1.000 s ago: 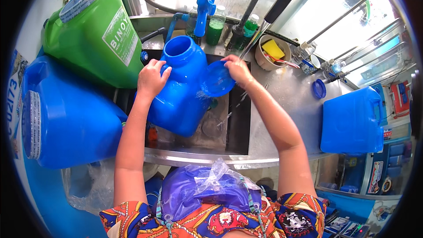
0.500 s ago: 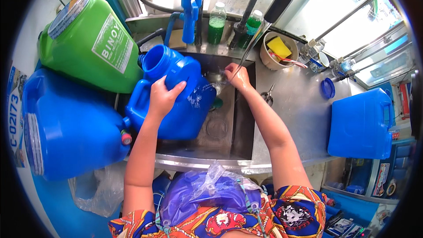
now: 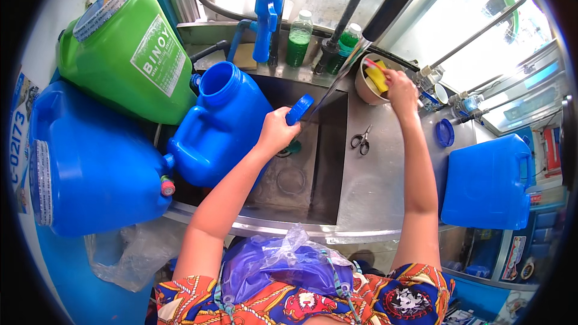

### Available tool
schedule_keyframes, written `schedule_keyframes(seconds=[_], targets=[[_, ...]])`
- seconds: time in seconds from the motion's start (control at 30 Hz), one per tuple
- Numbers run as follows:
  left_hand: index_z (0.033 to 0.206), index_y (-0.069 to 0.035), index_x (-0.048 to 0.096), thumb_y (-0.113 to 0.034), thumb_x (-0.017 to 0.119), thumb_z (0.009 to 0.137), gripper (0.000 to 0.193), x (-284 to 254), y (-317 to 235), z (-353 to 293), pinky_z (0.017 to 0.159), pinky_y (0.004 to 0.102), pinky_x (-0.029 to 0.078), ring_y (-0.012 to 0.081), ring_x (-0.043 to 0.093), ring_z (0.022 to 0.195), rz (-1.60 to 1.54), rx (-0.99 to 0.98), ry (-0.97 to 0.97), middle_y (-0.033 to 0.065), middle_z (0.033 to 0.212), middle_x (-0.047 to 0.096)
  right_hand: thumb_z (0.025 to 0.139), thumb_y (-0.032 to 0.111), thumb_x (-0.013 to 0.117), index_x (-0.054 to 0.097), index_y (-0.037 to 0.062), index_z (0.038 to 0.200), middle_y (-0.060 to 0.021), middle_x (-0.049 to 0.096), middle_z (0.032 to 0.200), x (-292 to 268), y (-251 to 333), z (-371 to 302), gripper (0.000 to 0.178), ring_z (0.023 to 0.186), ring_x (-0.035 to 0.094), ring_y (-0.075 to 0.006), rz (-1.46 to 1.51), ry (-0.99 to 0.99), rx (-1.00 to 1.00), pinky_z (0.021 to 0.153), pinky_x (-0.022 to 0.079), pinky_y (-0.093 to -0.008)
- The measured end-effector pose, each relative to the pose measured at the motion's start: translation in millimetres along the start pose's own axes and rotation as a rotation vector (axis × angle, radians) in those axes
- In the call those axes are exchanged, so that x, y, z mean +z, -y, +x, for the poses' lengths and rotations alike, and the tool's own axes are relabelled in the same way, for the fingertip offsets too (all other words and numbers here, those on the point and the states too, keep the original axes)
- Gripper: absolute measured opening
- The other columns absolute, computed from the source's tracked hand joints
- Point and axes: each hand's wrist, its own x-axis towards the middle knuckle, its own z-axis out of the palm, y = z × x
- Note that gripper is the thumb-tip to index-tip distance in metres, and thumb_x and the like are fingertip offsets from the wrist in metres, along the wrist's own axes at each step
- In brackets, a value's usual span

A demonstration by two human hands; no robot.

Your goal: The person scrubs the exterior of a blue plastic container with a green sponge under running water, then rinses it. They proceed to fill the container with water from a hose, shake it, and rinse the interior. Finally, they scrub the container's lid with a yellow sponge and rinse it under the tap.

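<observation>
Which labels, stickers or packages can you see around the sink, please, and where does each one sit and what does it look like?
Green jug, upper left of the sink: white rectangular label with green print; round sticker on its cap.
Large blue jug, far left, on its side: pale round sticker over its cap end.
Wall sticker, left edge: white and blue strip.
Packages, lower right under the counter: small colourful cartons, too blurred to describe.

left hand (image 3: 276, 134): grip closed, arm bent inward | right hand (image 3: 400, 87): grip curled, arm stretched forward
</observation>
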Motion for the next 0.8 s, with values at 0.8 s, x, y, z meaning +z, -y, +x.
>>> schedule_keyframes(seconds=[0.8], targets=[[0.100,-0.001,0.070,-0.004,0.067,0.068,0.032,20,-7,5,0.072,0.0326,0.052,0.0240,0.069,0.077,-0.170,0.377,-0.037,0.0168,0.085,0.070,0.086,0.021,0.062,0.063,0.0105,0.084,-0.0091,0.050,0.078,-6,93,-30,0.011,0.083,0.053,-0.0303,0.317,0.099,-0.551,0.077,0.036,-0.0419]])
